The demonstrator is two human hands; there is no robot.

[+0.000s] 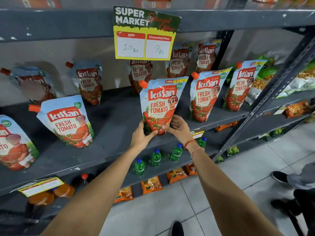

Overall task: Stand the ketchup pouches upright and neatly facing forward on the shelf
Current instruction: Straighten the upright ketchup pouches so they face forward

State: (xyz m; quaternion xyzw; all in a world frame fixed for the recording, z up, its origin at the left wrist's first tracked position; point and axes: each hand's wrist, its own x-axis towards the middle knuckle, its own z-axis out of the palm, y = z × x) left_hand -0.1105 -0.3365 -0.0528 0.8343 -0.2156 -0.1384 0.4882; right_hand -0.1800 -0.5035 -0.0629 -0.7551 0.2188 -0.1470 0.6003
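Head view: your left hand (142,136) and right hand (179,127) both grip the base of one ketchup pouch (161,106) at the front lip of the grey shelf (110,126). Left fingers (150,133) curl under the bottom left corner, thumb on the front. Right fingers (173,120) wrap the bottom right edge, pressed together, thumb across the lower front. Red thread bands (190,143) on your right wrist.

Pouch between your fingers stands upright, label forward, orange cap (143,83) top left, base touching the shelf edge.

Right of your right fingers: two upright front-row pouches (204,97), label forward. Left of your left fingers: a leaning pouch (66,121), then another (12,143) at the frame edge, both tilted back.

Beyond your fingertips: back-row pouches (179,63) against the wall, some leaning. Above them, price card (144,34) clipped to the upper shelf, reading 10 Rs and 9 Rs.
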